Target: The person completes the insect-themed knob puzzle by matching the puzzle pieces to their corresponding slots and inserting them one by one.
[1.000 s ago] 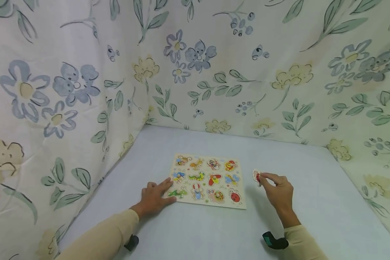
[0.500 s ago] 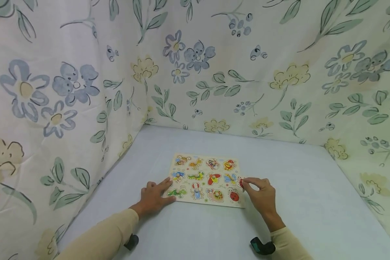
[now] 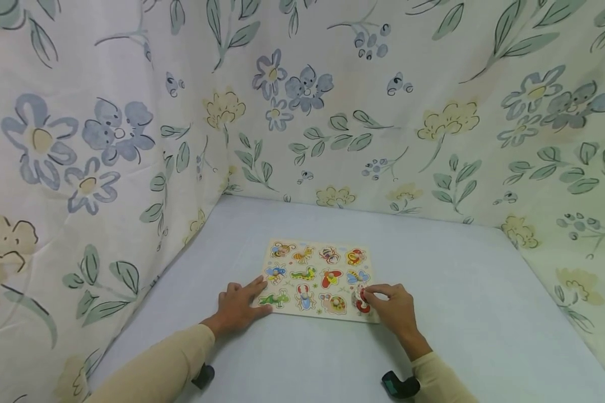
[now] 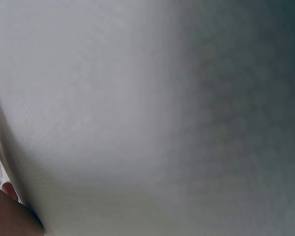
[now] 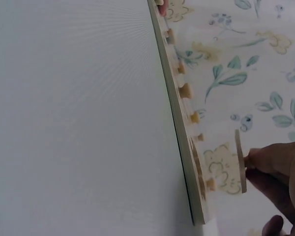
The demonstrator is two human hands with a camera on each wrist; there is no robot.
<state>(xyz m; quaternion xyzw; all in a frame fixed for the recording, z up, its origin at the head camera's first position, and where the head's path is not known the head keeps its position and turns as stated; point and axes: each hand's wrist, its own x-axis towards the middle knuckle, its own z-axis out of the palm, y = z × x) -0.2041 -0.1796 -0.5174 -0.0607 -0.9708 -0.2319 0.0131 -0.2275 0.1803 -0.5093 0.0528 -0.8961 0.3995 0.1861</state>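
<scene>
A pale wooden peg puzzle board [image 3: 327, 318] printed with insects lies flat on the table. My left hand [image 3: 241, 305] rests at its left edge, fingers on the lower left corner; in the left wrist view only a sliver of that hand [image 4: 10, 214] shows. Thumb and finger of my right hand [image 3: 395, 308] pinch a red-and-white puzzle piece [image 3: 358, 295] over the board's lower right corner, partly covering the printed ladybug. From the right wrist, the piece [image 5: 241, 162] appears edge-on, held by its small knob, with a gap between it and the board [image 5: 177, 118].
Several pieces with wooden knobs [image 5: 186, 90] sit in the board. A white table surface [image 3: 302, 364] surrounds it, and a floral curtain [image 3: 353, 162] stands behind and at the left. A dark wrist device [image 3: 400, 386] is by the right sleeve.
My right hand has carried the piece leftward from beside the board, past its right edge, to over the lower right corner. My left hand has stayed in place.
</scene>
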